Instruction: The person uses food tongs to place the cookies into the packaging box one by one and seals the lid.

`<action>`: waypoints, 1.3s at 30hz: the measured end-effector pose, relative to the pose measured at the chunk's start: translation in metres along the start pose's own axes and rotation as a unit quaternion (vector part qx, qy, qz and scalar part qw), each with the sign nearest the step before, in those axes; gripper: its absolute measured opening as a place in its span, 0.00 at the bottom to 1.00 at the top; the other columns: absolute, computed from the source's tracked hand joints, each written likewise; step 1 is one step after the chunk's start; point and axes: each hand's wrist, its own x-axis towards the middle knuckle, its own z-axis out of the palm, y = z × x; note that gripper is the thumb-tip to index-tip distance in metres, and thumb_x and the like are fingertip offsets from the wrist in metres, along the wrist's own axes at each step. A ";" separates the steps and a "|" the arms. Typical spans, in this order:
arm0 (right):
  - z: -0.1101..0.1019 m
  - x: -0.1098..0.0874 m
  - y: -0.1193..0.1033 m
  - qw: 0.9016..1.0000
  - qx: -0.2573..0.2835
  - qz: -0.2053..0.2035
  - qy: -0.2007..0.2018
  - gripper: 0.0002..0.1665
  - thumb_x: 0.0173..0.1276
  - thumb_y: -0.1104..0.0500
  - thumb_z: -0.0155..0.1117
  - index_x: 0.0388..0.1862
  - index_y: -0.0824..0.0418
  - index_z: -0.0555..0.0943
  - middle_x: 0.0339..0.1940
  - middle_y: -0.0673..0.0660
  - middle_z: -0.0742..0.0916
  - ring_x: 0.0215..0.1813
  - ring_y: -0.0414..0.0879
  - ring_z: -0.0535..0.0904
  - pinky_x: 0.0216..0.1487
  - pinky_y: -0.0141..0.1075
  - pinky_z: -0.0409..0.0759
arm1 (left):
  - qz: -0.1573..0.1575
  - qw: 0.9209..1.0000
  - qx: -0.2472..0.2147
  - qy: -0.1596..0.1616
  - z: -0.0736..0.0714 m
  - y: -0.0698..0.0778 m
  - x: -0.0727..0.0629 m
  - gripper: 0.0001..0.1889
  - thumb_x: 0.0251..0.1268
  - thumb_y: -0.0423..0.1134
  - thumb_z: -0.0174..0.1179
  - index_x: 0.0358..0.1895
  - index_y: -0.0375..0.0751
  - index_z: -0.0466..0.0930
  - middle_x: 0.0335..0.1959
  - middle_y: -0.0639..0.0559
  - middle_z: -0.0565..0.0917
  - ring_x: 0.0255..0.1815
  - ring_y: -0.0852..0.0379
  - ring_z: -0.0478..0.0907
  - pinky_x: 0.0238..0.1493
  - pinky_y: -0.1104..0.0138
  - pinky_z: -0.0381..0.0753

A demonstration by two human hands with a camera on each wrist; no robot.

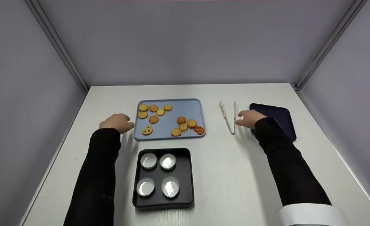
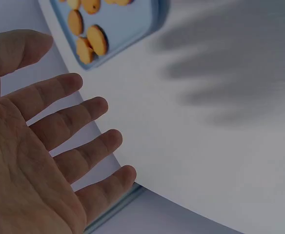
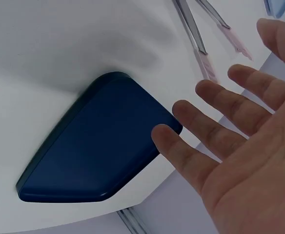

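Note:
My left hand (image 1: 117, 123) hovers beside the left edge of a light blue tray (image 1: 163, 130); in the left wrist view its fingers are spread and relaxed, with nothing in them. Several cookies (image 1: 147, 130) lie on that tray in two loose groups. Over on the right, my right hand (image 1: 250, 119) is between a pair of tongs (image 1: 232, 130) and a dark navy tray (image 1: 277, 113), partly covering the tray's near left side. The right wrist view shows this palm bare and its fingers apart, above the table. The tongs lie spread, light-coloured tips pointing away.
Nearer to me stands a black baking pan (image 1: 185, 175) holding several shiny silver baking cups (image 1: 170, 187). Everything rests on a white table (image 1: 222, 188), with grey panels (image 1: 185, 44) rising at the back and both sides.

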 end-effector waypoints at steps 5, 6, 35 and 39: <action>0.004 0.001 0.001 0.999 0.035 0.011 0.016 0.40 0.78 0.48 0.55 0.78 0.71 0.61 0.72 0.75 0.71 0.72 0.71 0.68 0.73 0.61 0.66 | 0.023 1.000 -0.010 -0.006 0.008 -0.001 0.000 0.33 0.74 0.51 0.46 0.74 0.33 0.68 0.71 0.30 0.71 0.70 0.29 0.69 0.66 0.34 0.69; 0.006 0.001 0.002 0.999 0.040 0.012 0.019 0.41 0.78 0.48 0.55 0.79 0.71 0.59 0.73 0.76 0.70 0.73 0.71 0.66 0.74 0.61 0.65 | 0.028 1.000 -0.013 -0.008 0.009 -0.001 0.000 0.33 0.75 0.51 0.46 0.74 0.33 0.67 0.71 0.30 0.70 0.70 0.29 0.69 0.66 0.34 0.69; 0.070 0.021 -0.013 0.997 0.036 -0.006 0.074 0.46 0.82 0.45 0.51 0.84 0.69 0.45 0.82 0.74 0.52 0.81 0.73 0.46 0.80 0.62 0.50 | 0.047 0.971 -0.233 0.001 0.085 -0.007 -0.057 0.36 0.80 0.52 0.50 0.78 0.28 0.56 0.70 0.25 0.70 0.66 0.31 0.74 0.60 0.49 0.82; 0.080 0.022 -0.016 0.996 0.034 -0.020 0.079 0.46 0.82 0.46 0.51 0.83 0.70 0.46 0.82 0.74 0.52 0.81 0.73 0.45 0.79 0.63 0.51 | 0.028 0.951 -0.306 -0.016 0.090 -0.002 -0.059 0.35 0.80 0.47 0.51 0.79 0.28 0.56 0.69 0.25 0.71 0.57 0.36 0.82 0.43 0.58 0.89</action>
